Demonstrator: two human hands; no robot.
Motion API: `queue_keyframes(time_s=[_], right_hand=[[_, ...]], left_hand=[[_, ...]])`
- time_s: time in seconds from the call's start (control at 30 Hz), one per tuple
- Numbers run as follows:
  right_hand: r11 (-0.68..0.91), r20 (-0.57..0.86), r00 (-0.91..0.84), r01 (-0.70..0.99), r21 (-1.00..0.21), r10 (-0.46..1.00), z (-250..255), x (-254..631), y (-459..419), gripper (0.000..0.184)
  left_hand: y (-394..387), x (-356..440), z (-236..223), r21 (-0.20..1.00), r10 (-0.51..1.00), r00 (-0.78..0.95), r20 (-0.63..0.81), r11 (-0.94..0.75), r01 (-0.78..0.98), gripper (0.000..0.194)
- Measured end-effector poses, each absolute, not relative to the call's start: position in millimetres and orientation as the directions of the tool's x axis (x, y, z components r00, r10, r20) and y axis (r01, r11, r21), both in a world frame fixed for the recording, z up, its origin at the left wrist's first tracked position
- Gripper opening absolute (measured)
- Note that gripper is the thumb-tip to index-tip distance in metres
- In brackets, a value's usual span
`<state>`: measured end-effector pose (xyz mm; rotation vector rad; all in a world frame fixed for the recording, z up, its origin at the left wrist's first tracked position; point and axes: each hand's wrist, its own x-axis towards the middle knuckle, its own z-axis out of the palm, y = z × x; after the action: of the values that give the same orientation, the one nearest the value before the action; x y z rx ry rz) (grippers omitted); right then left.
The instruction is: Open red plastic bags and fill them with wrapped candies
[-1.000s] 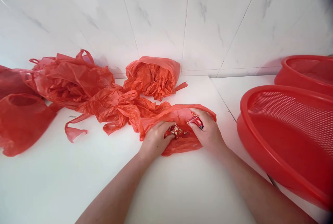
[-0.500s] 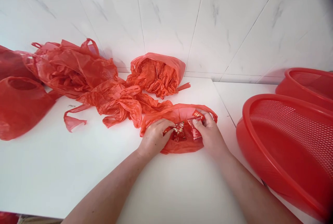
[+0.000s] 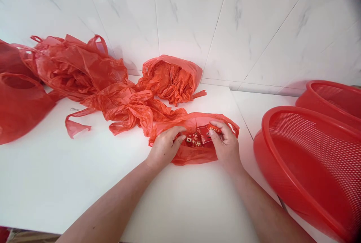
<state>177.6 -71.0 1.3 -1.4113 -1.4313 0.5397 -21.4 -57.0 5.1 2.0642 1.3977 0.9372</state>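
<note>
A small red plastic bag (image 3: 194,154) lies open on the white table (image 3: 84,183) in front of me. My left hand (image 3: 163,148) grips its left rim and holds the mouth apart. My right hand (image 3: 224,143) is at the right side of the opening, its fingers pinching a small red wrapped packet (image 3: 213,128). Inside the bag lie a few red packets with gold print (image 3: 194,140).
A heap of crumpled red plastic bags (image 3: 93,81) spreads over the back left of the table, with another stuffed bag (image 3: 172,77) against the tiled wall. Two red mesh baskets (image 3: 310,160) stand at the right, the nearer one overhanging the table edge.
My right hand has shifted the packet it pinches over the bag's mouth; another packet now lies inside. The view has tilted a little upward and left.
</note>
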Motion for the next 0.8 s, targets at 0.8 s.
queue_keyframes(time_s=[0.8], right_hand=[[0.271,0.189,-0.196,0.628,-0.729,0.962,8,176,-79,0.023]], left_hand=[[-76,-25,21,0.365,0.578,0.790,0.207,-0.795,0.486,0.036]])
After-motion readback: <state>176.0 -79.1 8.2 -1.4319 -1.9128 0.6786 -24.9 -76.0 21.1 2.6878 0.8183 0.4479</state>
